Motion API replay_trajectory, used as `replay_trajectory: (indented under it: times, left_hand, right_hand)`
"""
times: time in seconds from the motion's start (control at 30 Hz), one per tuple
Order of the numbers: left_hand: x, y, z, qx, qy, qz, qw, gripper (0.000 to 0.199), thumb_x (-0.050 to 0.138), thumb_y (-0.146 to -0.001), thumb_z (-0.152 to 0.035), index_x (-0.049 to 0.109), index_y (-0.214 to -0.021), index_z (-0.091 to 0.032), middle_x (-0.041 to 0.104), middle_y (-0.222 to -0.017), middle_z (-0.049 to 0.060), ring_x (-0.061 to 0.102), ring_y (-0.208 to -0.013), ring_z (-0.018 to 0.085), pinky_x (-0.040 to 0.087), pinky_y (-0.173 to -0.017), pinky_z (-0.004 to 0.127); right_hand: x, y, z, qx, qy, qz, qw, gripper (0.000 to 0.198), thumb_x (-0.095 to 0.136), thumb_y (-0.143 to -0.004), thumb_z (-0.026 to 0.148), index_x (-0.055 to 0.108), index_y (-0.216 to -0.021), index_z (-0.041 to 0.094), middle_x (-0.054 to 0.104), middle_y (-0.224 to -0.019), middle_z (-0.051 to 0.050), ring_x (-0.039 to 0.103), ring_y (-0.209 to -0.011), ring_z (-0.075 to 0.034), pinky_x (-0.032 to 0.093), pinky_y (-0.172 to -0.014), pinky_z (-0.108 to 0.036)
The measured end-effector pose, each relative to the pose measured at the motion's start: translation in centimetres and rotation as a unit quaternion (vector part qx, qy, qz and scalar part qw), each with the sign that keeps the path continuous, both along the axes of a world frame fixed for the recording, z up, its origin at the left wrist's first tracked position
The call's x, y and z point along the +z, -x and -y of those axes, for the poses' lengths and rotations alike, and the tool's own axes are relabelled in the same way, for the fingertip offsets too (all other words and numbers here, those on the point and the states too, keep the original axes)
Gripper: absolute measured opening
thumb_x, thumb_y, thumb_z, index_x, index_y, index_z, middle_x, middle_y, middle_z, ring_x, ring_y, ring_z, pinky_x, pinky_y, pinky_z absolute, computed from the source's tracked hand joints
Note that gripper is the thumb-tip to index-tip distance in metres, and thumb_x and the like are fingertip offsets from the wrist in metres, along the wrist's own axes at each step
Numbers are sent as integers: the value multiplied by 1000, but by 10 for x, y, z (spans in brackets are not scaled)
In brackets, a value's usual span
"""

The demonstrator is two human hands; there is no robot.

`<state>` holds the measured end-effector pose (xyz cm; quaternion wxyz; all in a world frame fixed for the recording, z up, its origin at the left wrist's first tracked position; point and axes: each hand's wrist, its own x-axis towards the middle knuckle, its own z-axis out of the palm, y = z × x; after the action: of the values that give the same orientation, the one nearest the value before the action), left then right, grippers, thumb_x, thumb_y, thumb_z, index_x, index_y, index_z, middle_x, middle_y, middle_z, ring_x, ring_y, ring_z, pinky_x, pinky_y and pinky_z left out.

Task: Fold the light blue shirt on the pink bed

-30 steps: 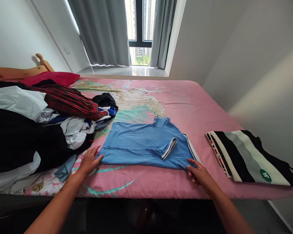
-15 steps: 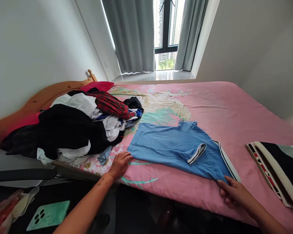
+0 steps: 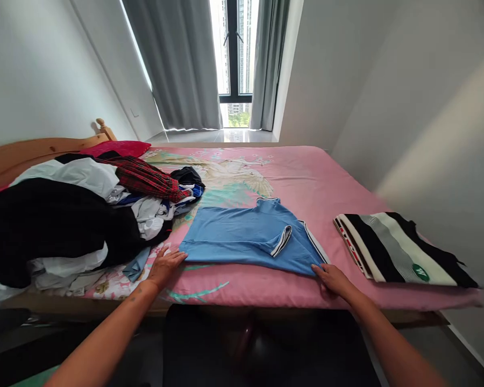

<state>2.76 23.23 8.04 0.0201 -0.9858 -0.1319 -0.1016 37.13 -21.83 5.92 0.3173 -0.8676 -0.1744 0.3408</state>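
Note:
A blue polo shirt [image 3: 229, 231] with black-and-white trim on collar and cuffs lies on the bed, one side folded inward. One sleeve lies doubled back across its body, and another trimmed edge shows at the right. My left hand [image 3: 167, 267] rests flat at the shirt's lower hem corner, fingers stretched and thumb apart, fingertips touching the cloth. At the shirt's near right corner, my right hand [image 3: 334, 280] pinches the fabric between thumb and curled fingers; the fingers underneath are partly hidden.
A heap of loose clothes [image 3: 64, 215] covers the bed's left side near the wooden headboard [image 3: 44, 153]. Folded striped garments [image 3: 399, 250] are stacked at the right. A pink patterned sheet [image 3: 298, 172] covers the bed. A dark seat-like surface [image 3: 266, 349] stands before the near edge.
The view has swung right, so the striped stack shows more fully. Both hands stay at the same corners of the shirt, whose near edge looks straighter and flatter.

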Motion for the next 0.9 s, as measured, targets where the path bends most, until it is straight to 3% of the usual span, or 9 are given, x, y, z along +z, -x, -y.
replay_trajectory:
  times: [0.1, 0.23, 0.37, 0.43, 0.5, 0.6, 0.67, 0.8, 0.9]
  left_hand:
    - [-7, 26, 5, -36, -23, -5, 999, 44, 39, -80, -9, 63, -112, -27, 67, -112, 2, 59, -110, 22, 19, -111, 47]
    - [-24, 57, 19, -48, -26, -1, 998, 47, 39, -79, -9, 60, -114, -32, 66, -115, 1, 59, -108, 22, 22, -109, 52]
    - [-21, 62, 39, -17, -23, 29, 999, 45, 45, -76, -11, 61, -113, -30, 62, -121, 4, 55, -115, 27, 22, -108, 59]
    - [-11, 50, 55, -9, -13, 44, 999, 44, 46, -77, -12, 60, -115, -28, 59, -126, 4, 51, -120, 26, 27, -108, 56]
    - [-1, 29, 78, -28, 13, 61, 998, 45, 43, -80, -11, 56, -120, -26, 56, -129, 3, 48, -123, 22, 33, -107, 48]
    - [5, -13, 118, -92, 51, 71, 992, 48, 36, -83, -6, 55, -123, -25, 55, -131, 2, 45, -126, 16, 35, -107, 40]
    - [-1, -37, 140, -118, 64, 48, 990, 50, 33, -85, -6, 52, -127, -25, 52, -134, 2, 40, -129, 15, 32, -109, 40]
    - [-25, -58, 157, -28, 78, 3, 997, 48, 45, -88, -27, 42, -136, -26, 41, -143, 7, 35, -133, 24, 26, -109, 52]
    - [-32, -62, 159, 23, 98, 11, 995, 49, 48, -87, -36, 42, -135, -27, 41, -142, 8, 34, -132, 28, 23, -107, 58]
  right_hand:
    - [6, 6, 18, 38, 58, 50, 996, 44, 32, -89, 56, 47, -72, 18, 52, -44, -1, 51, -36, -15, 33, -38, -23]
    - [12, 22, 35, 37, 97, 94, 990, 44, 39, -86, 58, 54, -74, 19, 54, -48, -2, 54, -42, -17, 36, -43, -24]
    - [28, 42, 33, 31, 128, 280, 951, 36, 46, -84, 55, 58, -87, 20, 63, -70, -6, 62, -68, -24, 43, -60, -31]
    - [35, 54, 24, 43, 89, 349, 932, 35, 39, -89, 50, 58, -96, 21, 64, -79, -7, 62, -76, -24, 44, -66, -33]
    - [37, 65, 13, 89, -1, 394, 915, 32, 33, -93, 41, 58, -96, 21, 64, -89, -7, 61, -85, -22, 45, -75, -33]
    - [21, 74, -5, 168, -105, 444, 874, 30, 31, -94, 29, 60, -100, 19, 62, -107, -8, 55, -103, -19, 39, -94, -35]
    - [1, 74, -12, 182, -102, 473, 856, 32, 34, -93, 27, 58, -111, 17, 58, -118, -9, 49, -115, -22, 32, -103, -40]
    - [-39, 67, -12, 180, -32, 527, 830, 46, 42, -89, 33, 47, -130, 11, 44, -138, -12, 34, -130, -27, 26, -106, -48]
    - [-55, 66, -8, 181, -18, 552, 814, 50, 40, -89, 32, 40, -136, 13, 35, -144, -10, 26, -135, -25, 20, -110, -47]
